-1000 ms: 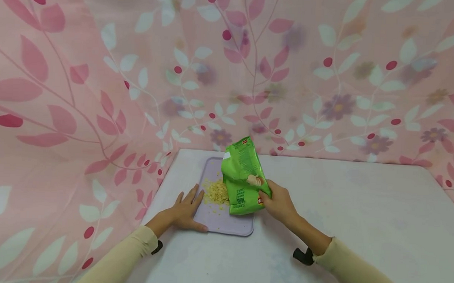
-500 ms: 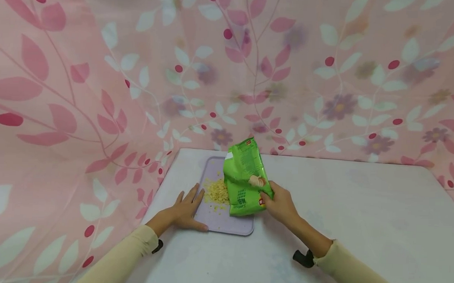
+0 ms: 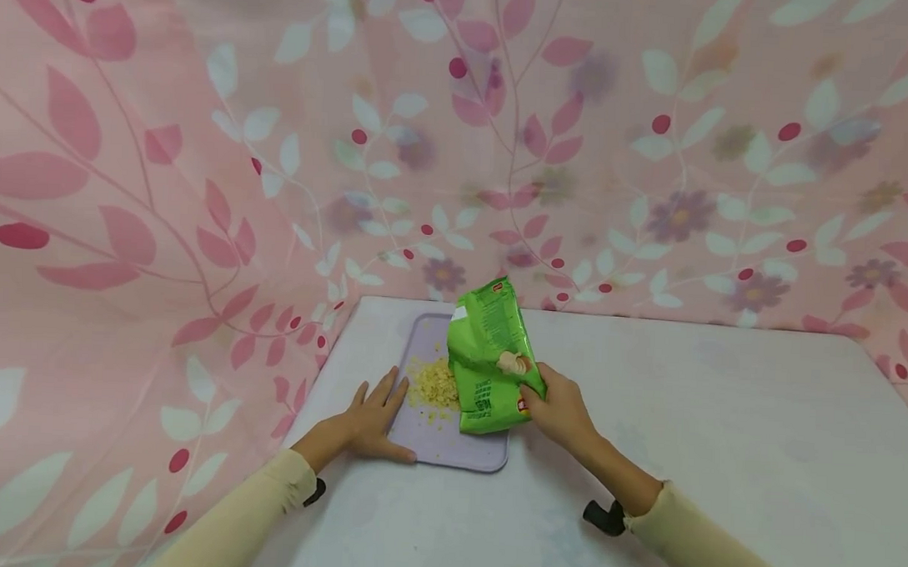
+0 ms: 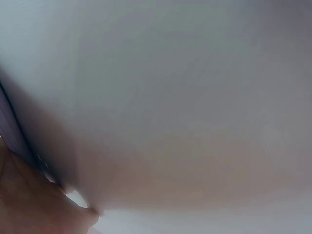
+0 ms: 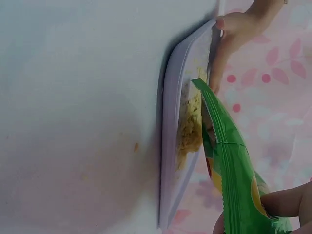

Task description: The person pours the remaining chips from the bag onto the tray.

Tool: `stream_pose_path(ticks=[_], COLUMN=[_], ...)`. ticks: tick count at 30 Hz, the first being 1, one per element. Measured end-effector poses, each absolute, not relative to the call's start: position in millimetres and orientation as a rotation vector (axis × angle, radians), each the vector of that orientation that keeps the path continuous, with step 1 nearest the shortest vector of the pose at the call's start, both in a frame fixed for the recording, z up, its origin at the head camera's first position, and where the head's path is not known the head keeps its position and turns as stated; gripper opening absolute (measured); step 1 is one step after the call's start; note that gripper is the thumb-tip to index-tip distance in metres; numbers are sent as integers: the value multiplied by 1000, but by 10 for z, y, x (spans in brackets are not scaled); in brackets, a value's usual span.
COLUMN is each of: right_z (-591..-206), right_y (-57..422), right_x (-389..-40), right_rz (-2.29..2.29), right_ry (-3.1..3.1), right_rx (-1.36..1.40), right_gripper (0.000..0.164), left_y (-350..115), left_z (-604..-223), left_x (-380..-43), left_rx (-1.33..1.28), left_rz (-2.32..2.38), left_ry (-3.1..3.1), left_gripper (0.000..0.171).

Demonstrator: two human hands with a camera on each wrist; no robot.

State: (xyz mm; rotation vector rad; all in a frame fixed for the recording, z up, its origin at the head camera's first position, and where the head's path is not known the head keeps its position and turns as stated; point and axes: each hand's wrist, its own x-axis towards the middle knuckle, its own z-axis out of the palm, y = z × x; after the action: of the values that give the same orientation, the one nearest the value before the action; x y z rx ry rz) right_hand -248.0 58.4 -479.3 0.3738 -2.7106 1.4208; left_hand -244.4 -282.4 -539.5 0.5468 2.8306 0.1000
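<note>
A green snack bag [image 3: 490,360], printed with a food picture, is tilted over a lilac tray [image 3: 448,454]. My right hand [image 3: 562,404] pinches its lower right corner between thumb and fingers. On the tray, beside and partly behind the bag, lies a heap of small yellow crumbled pieces [image 3: 434,387], with a few bits scattered around it. My left hand [image 3: 372,422] rests spread on the tray's left edge, thumb along the front corner. In the right wrist view the bag [image 5: 234,170] slants above the heap [image 5: 191,126]; the left wrist view shows mostly blurred tabletop.
The tray stands on a white-covered table [image 3: 704,426], toward its left side. Behind and to the left hangs a pink leaf-patterned cloth [image 3: 459,150]. In the right wrist view a small orange-brown crumb [image 5: 136,146] lies on the table beside the tray.
The bag in my right hand has shifted very slightly to the right over the second. My left hand stays in place on the tray's edge.
</note>
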Motion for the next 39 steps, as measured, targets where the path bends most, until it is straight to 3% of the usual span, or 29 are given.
stream_pose_path(ticks=[7, 13, 18, 25, 31, 36, 39], right_z=[-4690, -4528, -4544, -4568, -4436, -4286, -4290], right_y=[602, 589, 540, 509, 536, 543, 512], right_x=[-2466, -2474, -2488, -2476, -2527, -2580, -2608], right_rz=[1417, 1431, 1350, 1309, 1293, 1269, 1214], right_ry=[-2699, -2334, -2628, -2785, -2636, -2287, -2389], right_rx=[355, 367, 377, 336, 402, 531, 587], right_gripper=[18, 21, 11, 11, 10, 21, 16], left_y=[-2812, -2812, -2819, -2816, -2821, -2840, -2848], left_z=[-5403, -5358, -5356, -5370, -5323, -5327, -5337], left_x=[-2432, -2432, -2444, -2444, -2435, -2451, -2451], left_rx=[541, 549, 565, 557, 553, 558, 554], left_rz=[96, 115, 122, 132, 131, 121, 115], left_ry=[2823, 2824, 2836, 2833, 2834, 2836, 2845], left_gripper=[137, 136, 135, 136, 136, 137, 137])
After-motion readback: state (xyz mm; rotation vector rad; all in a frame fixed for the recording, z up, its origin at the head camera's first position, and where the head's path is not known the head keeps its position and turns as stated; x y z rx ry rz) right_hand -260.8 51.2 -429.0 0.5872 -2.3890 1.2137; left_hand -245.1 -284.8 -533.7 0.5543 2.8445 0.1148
